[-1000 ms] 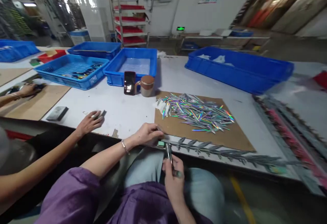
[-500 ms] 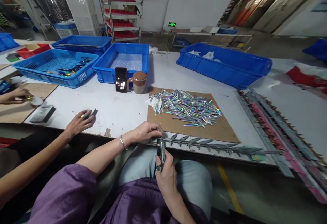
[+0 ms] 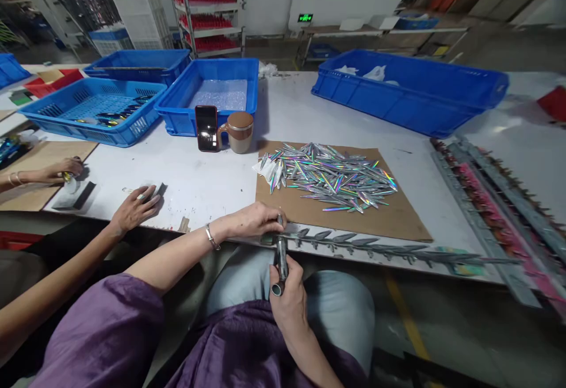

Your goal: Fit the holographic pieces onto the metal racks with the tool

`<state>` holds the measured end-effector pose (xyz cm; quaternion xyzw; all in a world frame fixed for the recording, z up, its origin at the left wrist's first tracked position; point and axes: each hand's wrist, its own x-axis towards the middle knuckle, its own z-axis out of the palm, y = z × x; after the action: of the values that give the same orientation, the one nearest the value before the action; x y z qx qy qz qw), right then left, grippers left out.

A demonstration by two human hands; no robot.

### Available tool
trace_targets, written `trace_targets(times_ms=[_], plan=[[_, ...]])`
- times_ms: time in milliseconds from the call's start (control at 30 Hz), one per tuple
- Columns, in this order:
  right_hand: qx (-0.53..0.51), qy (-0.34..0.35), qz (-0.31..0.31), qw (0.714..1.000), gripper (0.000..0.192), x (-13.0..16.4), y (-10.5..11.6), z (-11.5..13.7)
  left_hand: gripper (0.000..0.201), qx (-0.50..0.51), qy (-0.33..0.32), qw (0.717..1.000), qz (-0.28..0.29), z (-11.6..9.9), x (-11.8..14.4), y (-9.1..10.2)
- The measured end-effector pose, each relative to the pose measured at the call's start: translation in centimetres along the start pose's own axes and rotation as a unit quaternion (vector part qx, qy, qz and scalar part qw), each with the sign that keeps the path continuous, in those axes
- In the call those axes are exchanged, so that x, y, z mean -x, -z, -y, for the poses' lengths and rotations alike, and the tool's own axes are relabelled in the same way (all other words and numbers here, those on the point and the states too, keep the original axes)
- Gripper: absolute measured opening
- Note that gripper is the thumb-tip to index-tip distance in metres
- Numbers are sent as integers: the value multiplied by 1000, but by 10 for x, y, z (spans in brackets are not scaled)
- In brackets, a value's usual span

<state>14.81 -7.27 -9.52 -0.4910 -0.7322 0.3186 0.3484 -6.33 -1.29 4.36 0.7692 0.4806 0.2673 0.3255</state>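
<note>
At the table's front edge, my left hand (image 3: pixel 252 221) pinches a slender grey piece (image 3: pixel 280 219) between thumb and fingers. My right hand (image 3: pixel 290 302) is wrapped round a dark metal tube-shaped tool (image 3: pixel 282 255) with a hollow lower end. The tool's upper end meets or nearly meets the pinched piece; the exact contact is hidden. To the right runs a long bar (image 3: pixel 380 249) carrying several grey leaf-shaped pieces. Behind it, a pile of shiny, iridescent slender pieces (image 3: pixel 331 176) lies on a brown cardboard sheet (image 3: pixel 398 223).
Blue bins (image 3: pixel 183 119) (image 3: pixel 398 102), a phone (image 3: pixel 206 130) and a mug (image 3: pixel 241 132) stand farther back. More bars (image 3: pixel 490 211) lie at the right. On the left, a co-worker's hands (image 3: pixel 135 210) rest near and hold small items.
The view has tilted down and shifted slightly. My hands keep nearly the same pose at the bar's left end. The co-worker's far hand has moved right, toward the grey block.
</note>
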Motion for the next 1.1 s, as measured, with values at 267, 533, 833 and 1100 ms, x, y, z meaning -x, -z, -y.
trace_targets(times_ms=[267,533,833,1100], plan=[[-104,-77,-8,992,51,0,7,10,20,-58,-18,997,48,-11,-10,-3],[-667,-333,134,653,26,-13,19,22,19,-103,17,994,23,-9,-6,-6],[26,41,13,999,29,-18,38,21,22,-99,1,995,5,-1,-5,-8],[-225,-55,81,969,46,-22,21,38,27,-103,6,995,-17,5,-4,-12]])
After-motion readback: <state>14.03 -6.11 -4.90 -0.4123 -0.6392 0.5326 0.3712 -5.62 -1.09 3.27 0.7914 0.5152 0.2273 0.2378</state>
